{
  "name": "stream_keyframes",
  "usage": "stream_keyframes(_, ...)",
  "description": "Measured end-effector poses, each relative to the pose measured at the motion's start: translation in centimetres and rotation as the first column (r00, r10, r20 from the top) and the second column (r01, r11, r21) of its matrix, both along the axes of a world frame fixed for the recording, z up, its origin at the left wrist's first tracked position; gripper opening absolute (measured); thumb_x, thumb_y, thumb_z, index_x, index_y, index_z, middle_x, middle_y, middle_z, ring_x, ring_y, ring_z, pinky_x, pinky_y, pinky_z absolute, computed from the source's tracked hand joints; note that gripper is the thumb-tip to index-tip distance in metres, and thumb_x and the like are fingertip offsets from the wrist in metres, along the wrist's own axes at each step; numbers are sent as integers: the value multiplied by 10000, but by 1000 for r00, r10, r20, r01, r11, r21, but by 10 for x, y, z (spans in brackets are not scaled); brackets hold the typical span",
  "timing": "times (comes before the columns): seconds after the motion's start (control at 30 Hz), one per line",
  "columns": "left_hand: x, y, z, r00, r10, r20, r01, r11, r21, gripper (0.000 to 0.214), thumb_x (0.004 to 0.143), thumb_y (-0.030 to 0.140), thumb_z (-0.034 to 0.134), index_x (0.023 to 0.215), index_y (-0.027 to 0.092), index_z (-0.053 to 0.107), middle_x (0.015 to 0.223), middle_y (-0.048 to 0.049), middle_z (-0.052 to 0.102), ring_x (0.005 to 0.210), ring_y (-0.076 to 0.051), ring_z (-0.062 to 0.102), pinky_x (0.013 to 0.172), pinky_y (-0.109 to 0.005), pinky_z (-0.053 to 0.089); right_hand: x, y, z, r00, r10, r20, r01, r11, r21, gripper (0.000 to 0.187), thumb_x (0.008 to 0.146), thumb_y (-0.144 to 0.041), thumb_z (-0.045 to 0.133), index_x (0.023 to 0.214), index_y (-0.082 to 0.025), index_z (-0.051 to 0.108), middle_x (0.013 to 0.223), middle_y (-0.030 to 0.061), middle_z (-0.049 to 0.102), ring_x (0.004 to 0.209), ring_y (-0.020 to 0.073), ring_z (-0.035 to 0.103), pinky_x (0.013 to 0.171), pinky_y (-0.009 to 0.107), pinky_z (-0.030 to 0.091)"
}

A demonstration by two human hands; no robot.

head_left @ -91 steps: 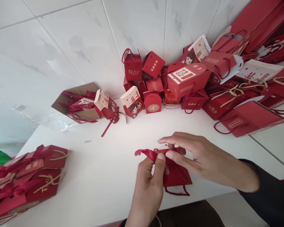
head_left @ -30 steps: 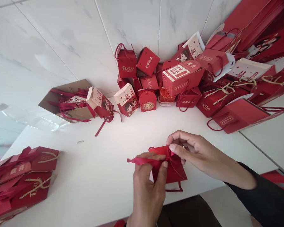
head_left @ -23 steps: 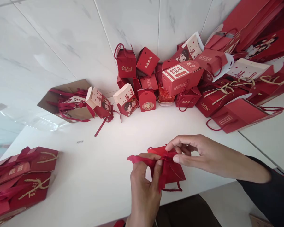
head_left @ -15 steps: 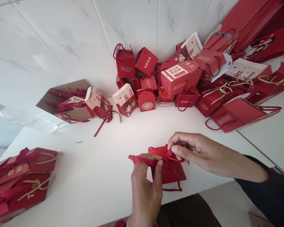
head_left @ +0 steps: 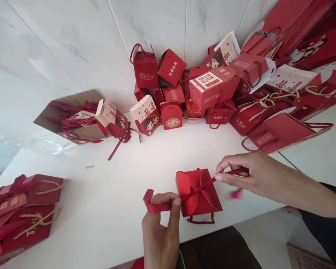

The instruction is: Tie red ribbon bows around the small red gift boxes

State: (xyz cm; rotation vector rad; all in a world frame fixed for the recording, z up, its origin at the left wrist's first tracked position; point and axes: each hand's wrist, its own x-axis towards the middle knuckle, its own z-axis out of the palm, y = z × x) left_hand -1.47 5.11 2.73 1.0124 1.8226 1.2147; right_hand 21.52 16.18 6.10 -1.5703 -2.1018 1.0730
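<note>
A small red gift box [head_left: 192, 207] with folded petal flaps and a cord handle rests on the white table near its front edge. Across its top runs a red ribbon [head_left: 197, 188], crossed or knotted at the middle. My left hand [head_left: 164, 220] pinches one end of the ribbon between thumb and fingers, left of the box. On the other side, my right hand [head_left: 248, 173] grips the opposite end, held taut up and to the right. A loose ribbon tip hangs blurred below that hand.
Red gift boxes [head_left: 212, 89] are piled along the tiled wall. A brown cardboard box [head_left: 44, 116] of ribbons stands at back left, beside a ribboned box [head_left: 114, 119]. Finished-looking boxes with ribbons [head_left: 30, 213] fill the left edge of the white table [head_left: 106, 194].
My hands have moved apart, the right one to the right and the left one slightly left and down. The ribbon between them is now stretched across the box, its middle drawn tighter.
</note>
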Motion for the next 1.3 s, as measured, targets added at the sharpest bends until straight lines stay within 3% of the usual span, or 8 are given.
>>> stream_keyframes(0.2, -7, -4, 1, 990, 88, 112, -70, 986, -152, 387, 846, 607, 709, 853, 220, 713, 821, -28, 670, 801, -202, 596, 719, -289, 471, 0, -5, 2, 997, 19, 72, -13, 996, -90, 391, 896, -636, 649, 799, -278, 774, 597, -19, 578, 535, 143, 511, 498, 263, 360)
stream_keyframes(0.37, -1, -1, 4, 985, 18, 171, -7, 998, -63, 479, 871, 612, 678, 1173, 242, 714, 1104, -85, 704, 1057, -261, 644, 894, -352, 526, 2, -11, -4, 1000, 7, 14, -5, 993, -117, 360, 923, -612, 623, 962, -282, 761, 652, -22, 594, 516, 145, 545, 478, 269, 450)
stream_keyframes(0.53, 4, 0, 0, 995, -12, 97, 10, 1000, 22, 303, 918, 516, 664, 915, 221, 734, 962, -70, 713, 925, -233, 652, 815, -331, 533, 4, -14, -13, 994, -23, -111, 4, 985, -171, 326, 947, -564, 615, 964, -258, 726, 824, 9, 662, 631, 154, 600, 563, 277, 572)
stream_keyframes(0.73, 2, -2, -1, 989, 128, 71, -123, 989, -80, 399, 868, 599, 682, 865, 206, 746, 823, -53, 691, 852, -234, 663, 768, -326, 553, 4, -15, -15, 995, -45, -90, 29, 985, -169, 325, 933, -575, 630, 881, -267, 717, 801, 3, 663, 652, 155, 558, 553, 254, 525)
stream_keyframes(0.9, -2, -4, 2, 980, 114, 160, -94, 987, -128, 452, 872, 635, 664, 1012, 217, 765, 825, -38, 671, 843, -209, 649, 762, -301, 544, 7, -16, -21, 999, -27, -35, 24, 997, -78, 335, 962, -585, 576, 921, -295, 738, 928, 28, 673, 697, 174, 596, 574, 288, 509)
stream_keyframes(1.03, -1, -6, 6, 955, -10, 296, 29, 998, -61, 531, 897, 599, 649, 1327, 289, 673, 1107, -64, 703, 1093, -236, 653, 919, -324, 546, 5, -20, -30, 1000, -7, 0, 7, 991, 132, 341, 983, -530, 572, 1251, -342, 670, 1191, 81, 628, 1000, 252, 657, 749, 358, 561)
stream_keyframes(1.17, 4, 0, 11, 983, -89, 158, 93, 995, -20, 400, 948, 577, 597, 1189, 301, 756, 1183, -65, 714, 1200, -254, 619, 1011, -351, 518, -4, -24, -34, 998, 58, 19, -60, 976, 210, 262, 1014, -429, 549, 1223, -316, 657, 1130, 69, 625, 1029, 239, 663, 913, 412, 533)
stream_keyframes(1.3, 4, 7, 14, 985, -81, 156, 81, 997, 4, 358, 944, 573, 608, 1036, 287, 802, 1035, -46, 752, 1032, -232, 670, 898, -327, 554, -10, -26, -29, 1000, -10, 3, 10, 994, 108, 167, 1010, -386, 541, 996, -291, 677, 975, 20, 672, 767, 177, 650, 672, 315, 524)
